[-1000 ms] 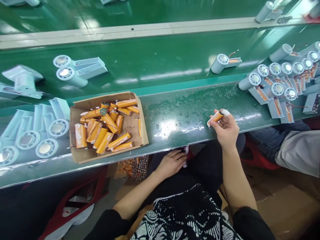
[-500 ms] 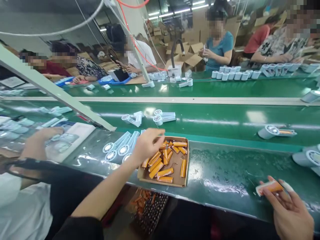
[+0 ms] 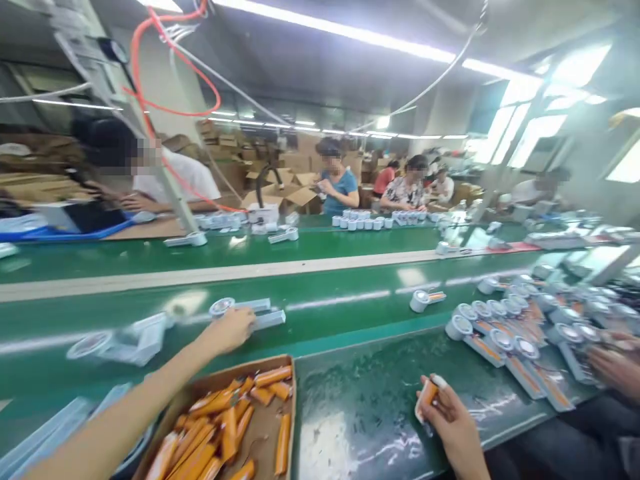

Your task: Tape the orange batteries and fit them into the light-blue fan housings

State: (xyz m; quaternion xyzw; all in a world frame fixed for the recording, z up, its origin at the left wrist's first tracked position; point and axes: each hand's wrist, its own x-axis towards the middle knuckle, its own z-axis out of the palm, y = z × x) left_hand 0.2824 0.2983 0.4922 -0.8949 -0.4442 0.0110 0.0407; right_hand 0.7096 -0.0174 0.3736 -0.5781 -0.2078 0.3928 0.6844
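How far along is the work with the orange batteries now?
Done, it seems: a row of white housings at the right already carries orange cells. In hand: the right hand holds one battery; the left hand touches a housing on the belt. Left: many batteries in the cardboard box.

Bright factory feed, smeared by motion and stretched at the edges.
I see light from long ceiling tubes (image 3: 350,30) and washed-out windows (image 3: 505,137) on the right; both throw white glare on the green belt (image 3: 350,313) and the glossy mat (image 3: 370,407). Shadows are faint. The left hand (image 3: 233,330) and the white parts (image 3: 115,343) beside it blur; the right hand (image 3: 450,420) with its orange battery (image 3: 426,399) reads sharper. Lines bend toward the corners.
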